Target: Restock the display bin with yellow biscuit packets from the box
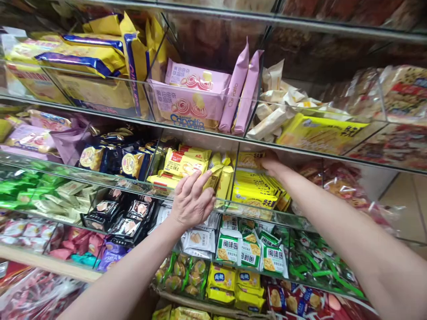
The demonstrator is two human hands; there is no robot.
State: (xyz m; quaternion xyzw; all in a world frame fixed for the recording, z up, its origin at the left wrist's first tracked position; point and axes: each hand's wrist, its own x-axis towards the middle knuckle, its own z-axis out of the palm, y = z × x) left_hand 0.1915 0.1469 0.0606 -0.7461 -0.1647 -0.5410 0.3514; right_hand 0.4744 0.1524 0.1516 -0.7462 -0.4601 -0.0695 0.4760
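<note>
My left hand (pixel 191 200) rests at the clear front rim of a shelf bin, fingers curled over a small gold-yellow snack packet (pixel 213 180). My right hand (pixel 271 165) reaches deep into the neighbouring bin, its fingers hidden behind a stack of flat yellow packets (pixel 255 189). Small yellow and red packets (pixel 183 164) lie in the bin by the left hand.
Clear acrylic bins fill several shelves (pixel 200 129). Pink biscuit packs (pixel 191 100) and blue-yellow packs (pixel 86 55) sit above. Dark blue packets (pixel 113 158) lie left, green ones (pixel 30 189) further left, green-white packs (pixel 248 251) below. A floor strip (pixel 405 200) shows right.
</note>
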